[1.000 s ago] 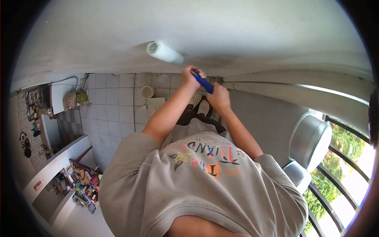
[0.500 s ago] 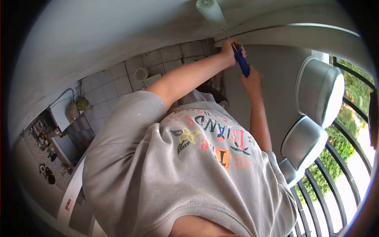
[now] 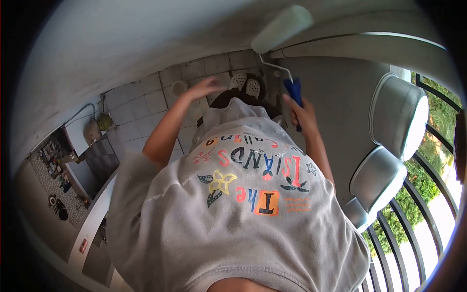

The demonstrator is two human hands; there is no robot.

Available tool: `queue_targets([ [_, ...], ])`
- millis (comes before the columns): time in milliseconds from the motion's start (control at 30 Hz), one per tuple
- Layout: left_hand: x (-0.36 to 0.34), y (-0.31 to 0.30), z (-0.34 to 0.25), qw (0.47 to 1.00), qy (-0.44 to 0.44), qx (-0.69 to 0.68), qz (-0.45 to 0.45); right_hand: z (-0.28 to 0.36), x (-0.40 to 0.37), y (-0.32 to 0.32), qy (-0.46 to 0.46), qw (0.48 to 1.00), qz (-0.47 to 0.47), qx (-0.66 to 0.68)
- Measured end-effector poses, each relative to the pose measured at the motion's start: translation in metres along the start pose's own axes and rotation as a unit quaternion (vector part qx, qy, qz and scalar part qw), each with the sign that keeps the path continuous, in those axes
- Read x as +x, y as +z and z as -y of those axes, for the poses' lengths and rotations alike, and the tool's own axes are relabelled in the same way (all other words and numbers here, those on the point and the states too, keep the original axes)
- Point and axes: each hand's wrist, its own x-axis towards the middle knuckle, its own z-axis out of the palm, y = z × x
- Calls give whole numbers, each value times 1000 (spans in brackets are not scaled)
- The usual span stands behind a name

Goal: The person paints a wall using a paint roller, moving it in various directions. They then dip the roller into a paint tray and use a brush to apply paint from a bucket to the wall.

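Note:
My right hand is wrapped round the blue handle of a paint roller. A bent metal rod joins the handle to the pale green-white roller sleeve, which is tilted near the top of the view, close to the wall. Away to the left, my left hand is empty, with its fingers stretched out and slightly blurred, over the tiled floor.
Metal pots stand along the right side beside a dark railing. A round container sits on the tiled floor. Light shoes with holes show beyond the shirt. A cluttered patterned surface lies at the far left.
My left hand has let go of the roller handle and moved left. My right hand has shifted slightly down and left, while the roller sleeve has come further into view, more tilted.

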Motion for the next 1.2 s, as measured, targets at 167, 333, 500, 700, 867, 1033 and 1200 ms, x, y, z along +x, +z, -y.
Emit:
queue_targets([
  [167,-127,-58,213,896,-219,209,-324,16,-30,-27,170,937,148,269],
  [333,-205,-37,255,796,-380,-220,-418,60,-18,-1,153,947,177,219],
  [500,-183,13,239,895,-228,-213,-318,97,32,41,152,895,306,286],
  [700,-138,56,193,907,-132,-276,-289,68,167,82,314,738,385,457],
  [867,-152,83,220,862,-170,-372,-299,78,133,93,286,754,353,474],
  [1033,-185,135,260,764,-221,-483,-366,140,-24,22,200,757,388,487],
  [1200,-184,212,303,660,-304,-560,-397,153,-26,18,180,751,439,459],
])
